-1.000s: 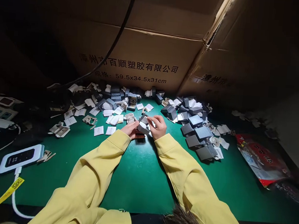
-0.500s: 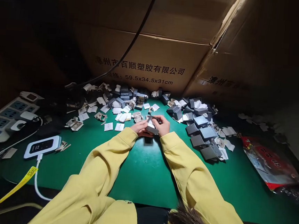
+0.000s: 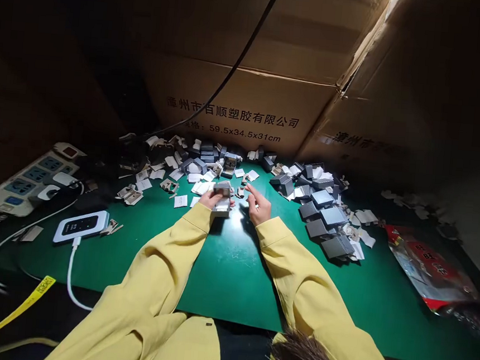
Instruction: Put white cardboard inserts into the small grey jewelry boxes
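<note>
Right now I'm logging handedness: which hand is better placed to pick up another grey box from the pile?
Probably the right hand: it looks free, fingers spread, and sits nearer the pile. The left hand is gripping a small box.

Right hand off the box; box now in left hand only.

Earlier both hands clasped the small grey box (image 3: 223, 196) together. Now the left hand (image 3: 212, 199) alone grips it, lid raised, while the right hand (image 3: 258, 206) has drawn aside, fingers loose, apart from it. Camera view has shifted, showing more of the power strip (image 3: 30, 178).
</note>
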{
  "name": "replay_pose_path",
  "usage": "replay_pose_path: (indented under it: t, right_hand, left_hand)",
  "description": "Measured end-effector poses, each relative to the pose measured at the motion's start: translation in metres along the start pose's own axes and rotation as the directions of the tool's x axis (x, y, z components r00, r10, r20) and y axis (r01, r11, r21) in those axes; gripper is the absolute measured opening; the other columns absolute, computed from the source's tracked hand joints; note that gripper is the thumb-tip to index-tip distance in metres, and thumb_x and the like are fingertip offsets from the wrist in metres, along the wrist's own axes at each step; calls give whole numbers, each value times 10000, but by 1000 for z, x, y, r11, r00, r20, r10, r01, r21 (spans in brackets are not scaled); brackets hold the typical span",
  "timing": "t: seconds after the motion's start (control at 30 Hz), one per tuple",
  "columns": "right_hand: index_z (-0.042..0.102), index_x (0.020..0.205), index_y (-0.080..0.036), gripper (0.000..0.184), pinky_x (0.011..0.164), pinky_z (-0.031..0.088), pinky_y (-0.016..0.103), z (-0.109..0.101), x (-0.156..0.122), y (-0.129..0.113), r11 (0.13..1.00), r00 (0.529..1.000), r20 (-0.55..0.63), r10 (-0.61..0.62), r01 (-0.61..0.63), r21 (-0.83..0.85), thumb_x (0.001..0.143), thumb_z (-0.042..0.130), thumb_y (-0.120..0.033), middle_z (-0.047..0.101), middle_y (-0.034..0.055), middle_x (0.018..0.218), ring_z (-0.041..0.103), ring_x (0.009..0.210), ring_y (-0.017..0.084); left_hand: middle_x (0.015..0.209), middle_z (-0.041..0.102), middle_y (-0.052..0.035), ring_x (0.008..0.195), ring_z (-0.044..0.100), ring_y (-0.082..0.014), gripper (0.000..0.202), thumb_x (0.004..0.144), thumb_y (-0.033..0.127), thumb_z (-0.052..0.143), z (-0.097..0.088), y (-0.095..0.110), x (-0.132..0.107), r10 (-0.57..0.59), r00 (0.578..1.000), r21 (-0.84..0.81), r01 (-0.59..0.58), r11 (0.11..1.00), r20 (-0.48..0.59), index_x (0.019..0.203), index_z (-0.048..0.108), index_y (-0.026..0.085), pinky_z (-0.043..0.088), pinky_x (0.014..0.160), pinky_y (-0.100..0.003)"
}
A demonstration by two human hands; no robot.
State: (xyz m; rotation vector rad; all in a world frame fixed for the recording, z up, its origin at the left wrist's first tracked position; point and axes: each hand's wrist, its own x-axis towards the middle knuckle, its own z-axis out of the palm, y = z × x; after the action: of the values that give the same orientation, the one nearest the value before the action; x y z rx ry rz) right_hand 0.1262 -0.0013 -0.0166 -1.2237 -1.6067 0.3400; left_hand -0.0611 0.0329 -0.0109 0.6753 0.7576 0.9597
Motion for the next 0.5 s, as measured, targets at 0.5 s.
replay_pose_path:
  t: [0.5]
  right_hand:
    - [696,823,-196,113,796,430,334,45,65,-10,864,884,460,-89,299,-406,825,605,-129,655,66,823,517,889,210]
  left_hand:
    - [733,638,-59,695,631,-153,366,968,373,320,5,38,-16,0,971,-210,-52,976,-238,1023,597,140,521,582,-235]
